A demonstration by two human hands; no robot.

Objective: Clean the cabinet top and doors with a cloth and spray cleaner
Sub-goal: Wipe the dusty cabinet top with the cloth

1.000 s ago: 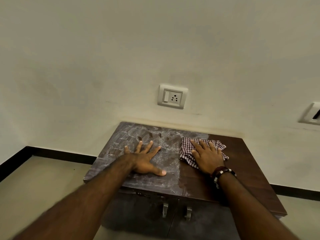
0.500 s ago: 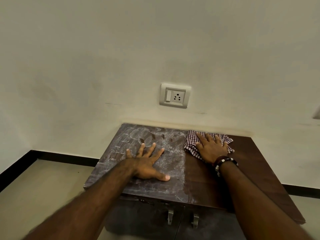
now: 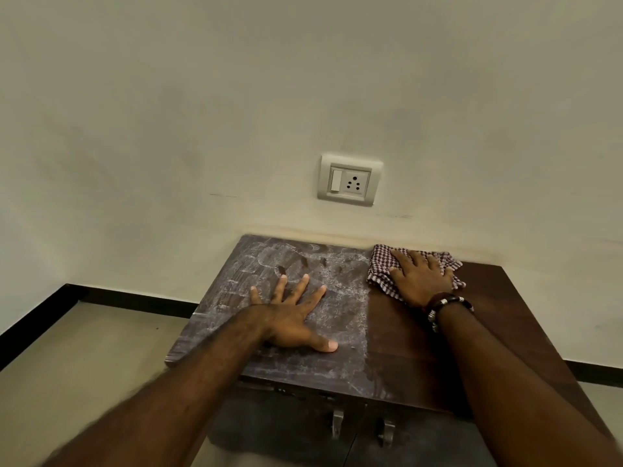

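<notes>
With the right hand (image 3: 421, 279) flat on the checked red-and-white cloth (image 3: 381, 267) and the left hand (image 3: 290, 315) spread on the dusty dark wooden cabinet top (image 3: 337, 332), that palm risks smearing dust onto wiped wood.

I am looking at a plain cream wall (image 3: 236, 96) filling most of the view. A white switch-and-socket plate (image 3: 350, 180) is sitting on it, right of centre, with a rocker switch on its left side and a three-pin socket on its right. Faint dark scuff marks are showing on the paint to either side of the plate, a little below it. A black skirting strip (image 3: 135, 298) is running along the foot of the wall on the left and showing again at the far right. Pale beige floor (image 3: 84, 365) is spreading out at the lower left.
</notes>
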